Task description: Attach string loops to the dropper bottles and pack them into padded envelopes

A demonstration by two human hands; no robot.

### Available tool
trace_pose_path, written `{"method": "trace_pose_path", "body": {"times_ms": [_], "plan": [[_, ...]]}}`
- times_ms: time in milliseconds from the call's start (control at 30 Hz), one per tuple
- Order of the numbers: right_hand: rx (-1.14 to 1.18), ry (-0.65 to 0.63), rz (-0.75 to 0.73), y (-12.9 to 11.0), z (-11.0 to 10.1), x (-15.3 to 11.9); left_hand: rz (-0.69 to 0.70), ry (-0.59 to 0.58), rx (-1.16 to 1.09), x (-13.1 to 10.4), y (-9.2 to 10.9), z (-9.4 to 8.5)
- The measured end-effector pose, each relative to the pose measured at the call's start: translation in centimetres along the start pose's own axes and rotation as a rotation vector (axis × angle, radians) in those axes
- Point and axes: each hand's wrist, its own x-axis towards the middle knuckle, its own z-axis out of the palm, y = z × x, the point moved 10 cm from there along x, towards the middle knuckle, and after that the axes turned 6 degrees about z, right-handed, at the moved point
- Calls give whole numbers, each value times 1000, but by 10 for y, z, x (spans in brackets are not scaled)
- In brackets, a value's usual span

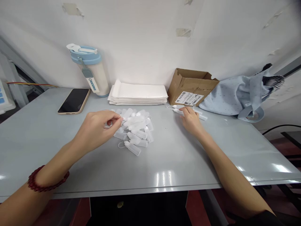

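The translucent vial pile [138, 127] lies at 3 o'clock from the left hand [96, 128], the nearer one, thumb and forefinger pinched narrow, contents unclear, while the right hand [191, 121] covers separate vials [203, 117], long axes roughly 10-to-4 o'clock, grip undetermined.

"Where can a hand pass?"
"Over the glossy grey tabletop [164, 153], between the heap of small translucent plastic bottles [137, 125] and the bare right hand [191, 121]."
"And behind?"
"Blocked: the stack of flat white packets [139, 92] and the open brown cardboard box [196, 86] (nearly touching) stand there, with the tall cream-and-blue drinking bottle [100, 77] left of them."
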Motion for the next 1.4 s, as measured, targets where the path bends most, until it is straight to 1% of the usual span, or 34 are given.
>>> {"method": "trace_pose_path", "body": {"times_ms": [67,167,333,433,533,667,733,767,867,1033,1200,1400], "plan": [[3,10,8,1,-1,1,53,40,-13,-1,8,-2],[17,13,5,0,-1,1,109,67,-47,-3,16,-2],[85,2,0,-4,0,1,177,99,-56,-4,24,-2],[167,-16,-24,-12,-4,-1,203,110,-71,-5,27,-1],[279,-51,-64,-28,-14,-7,230,102,-110,-6,33,1],[453,-148,-104,-58,-32,-23,238,65,-169,-7,39,6],[721,-311,-92,-74,-34,-34,220,31,-181,-8,39,11],[807,-366,-93,-82,-36,-39,210,14,-184,-8,40,14],[946,-448,-107,-99,-42,-50,202,-25,-206,-10,42,20],[987,-486,-162,-117,-47,-58,213,-91,-259,-13,48,29],[985,-506,-194,-125,-50,-61,211,-212,-278,-15,52,42],[956,-516,-202,-128,-49,-64,237,-228,-321,-17,56,46]]}}
